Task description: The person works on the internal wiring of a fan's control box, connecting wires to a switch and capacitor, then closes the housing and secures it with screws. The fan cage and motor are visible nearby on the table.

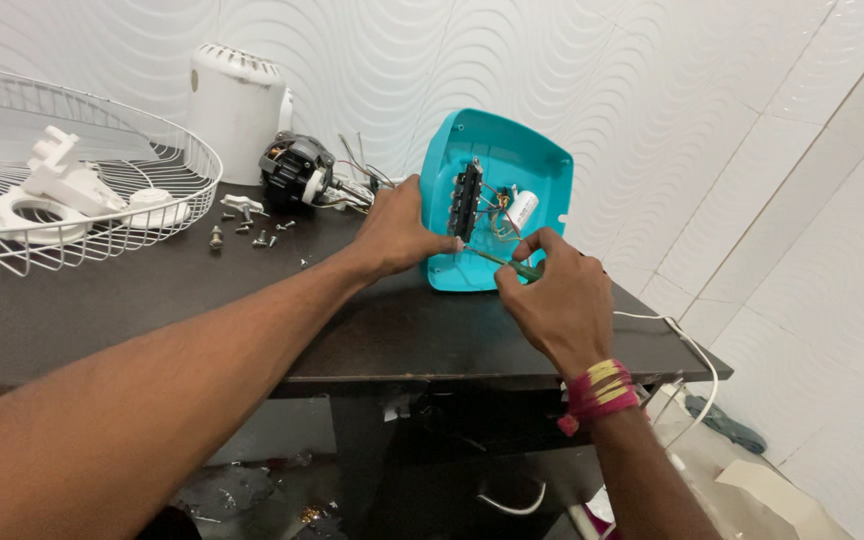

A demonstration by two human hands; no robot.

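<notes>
My left hand (399, 233) grips the left edge of the turquoise plastic fan-base housing (497, 165), which stands tilted on its near rim at the far right of the dark wooden table (152, 300), its open inside facing me. My thumb hooks over that edge beside the black push-button switch block (465, 200).

My right hand (559, 300) is closed in a pinch around a slim green-handled screwdriver (508, 265), whose tip points left toward the bottom of the switch block.

The shell looks light, stiff and thin-walled, so I judge it would slide or tip without my bracing hand; the rim is the safe place to hold it. The thin coloured wires (497, 215) and white cylindrical capacitor (522, 208) inside seem delicate, best left untouched.

Loose metal screws (247, 232) lie to the left, near the white wire fan guard (72, 190) and the black fan motor (295, 170).
</notes>
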